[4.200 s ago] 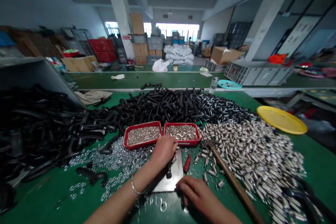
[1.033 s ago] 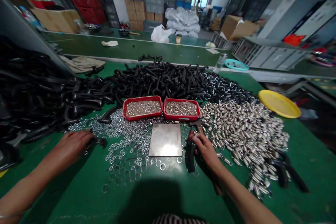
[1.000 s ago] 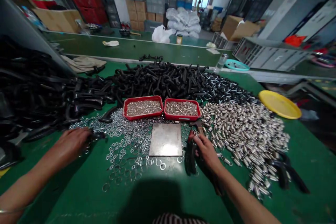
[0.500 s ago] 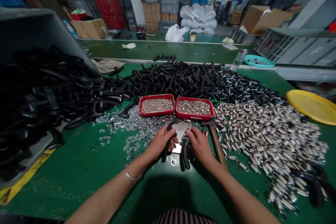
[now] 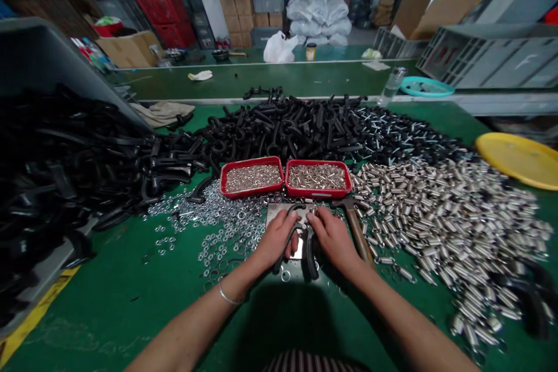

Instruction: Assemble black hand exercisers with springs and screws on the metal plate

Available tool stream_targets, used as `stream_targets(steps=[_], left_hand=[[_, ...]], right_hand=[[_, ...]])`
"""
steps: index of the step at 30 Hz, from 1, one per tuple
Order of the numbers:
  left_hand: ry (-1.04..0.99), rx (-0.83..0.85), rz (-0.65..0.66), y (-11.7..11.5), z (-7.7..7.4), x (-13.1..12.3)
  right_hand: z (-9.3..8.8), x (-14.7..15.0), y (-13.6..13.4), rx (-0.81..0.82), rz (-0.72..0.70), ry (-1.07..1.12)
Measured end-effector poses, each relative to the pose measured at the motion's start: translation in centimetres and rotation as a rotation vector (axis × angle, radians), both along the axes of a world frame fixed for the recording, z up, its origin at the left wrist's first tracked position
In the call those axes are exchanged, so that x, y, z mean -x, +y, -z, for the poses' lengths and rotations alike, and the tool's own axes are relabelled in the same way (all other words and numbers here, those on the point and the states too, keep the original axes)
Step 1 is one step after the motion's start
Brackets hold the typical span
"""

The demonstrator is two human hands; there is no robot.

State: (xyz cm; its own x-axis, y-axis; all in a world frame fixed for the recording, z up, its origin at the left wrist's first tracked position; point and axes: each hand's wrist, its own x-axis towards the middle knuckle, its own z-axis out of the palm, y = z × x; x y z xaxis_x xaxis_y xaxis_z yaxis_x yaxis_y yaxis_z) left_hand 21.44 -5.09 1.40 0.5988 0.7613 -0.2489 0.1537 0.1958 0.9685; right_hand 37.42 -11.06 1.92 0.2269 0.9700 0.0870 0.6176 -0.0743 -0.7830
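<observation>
My left hand [image 5: 275,238] is closed round a curved black handle piece [image 5: 285,246]. My right hand [image 5: 335,239] grips a second black handle piece [image 5: 310,256]. Both hands hold the two pieces close together over a square steel plate [image 5: 279,210] on the green table. Two red trays, a left red tray [image 5: 250,176] and a right red tray [image 5: 318,176], both filled with small silvery parts, sit just beyond the plate. A hammer [image 5: 356,228] with a wooden handle lies right of my right hand.
A big heap of black handles [image 5: 87,168] fills the left and back. Loose washers [image 5: 218,229] spread left of the plate. Silver springs [image 5: 440,221] cover the right side. A yellow plate [image 5: 518,160] lies at far right. A grey bin [image 5: 47,64] stands at left.
Earlier my hands were apart, each taking up a black piece at either side. They have since come together over the steel plate, and the camera has tilted slightly.
</observation>
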Motion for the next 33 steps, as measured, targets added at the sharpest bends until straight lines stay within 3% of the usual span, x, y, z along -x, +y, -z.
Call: stream_targets(steps=[7, 12, 19, 22, 28, 33], left_hand=[[0.038, -0.099, 0.051, -0.1, -1.0, -1.2], [0.035, -0.2, -0.04, -0.4, -1.0, -1.2], [0.203, -0.484, -0.11, -0.6, -0.4, 0.4], [0.302, -0.588, -0.042, -0.5, -0.5, 1.2], [0.558, -0.843, 0.314, -0.4, -1.2, 3.2], [0.641, -0.9, 0.354, 1.3, -1.6, 3.0]], right_hand=[[-1.0, -0.6, 0.3, -0.012, -0.082, -0.063], [-1.5, -0.4, 0.3, -0.04, -0.028, -0.024], [-3.1, 0.1, 0.6, 0.028, -0.179, 0.024], [-3.5, 0.1, 0.6, 0.067, -0.264, 0.041], [-2.9, 0.7, -0.8, 0.153, -0.371, 0.21], [-1.7, 0.5, 0.3, 0.224, -0.39, 0.209]])
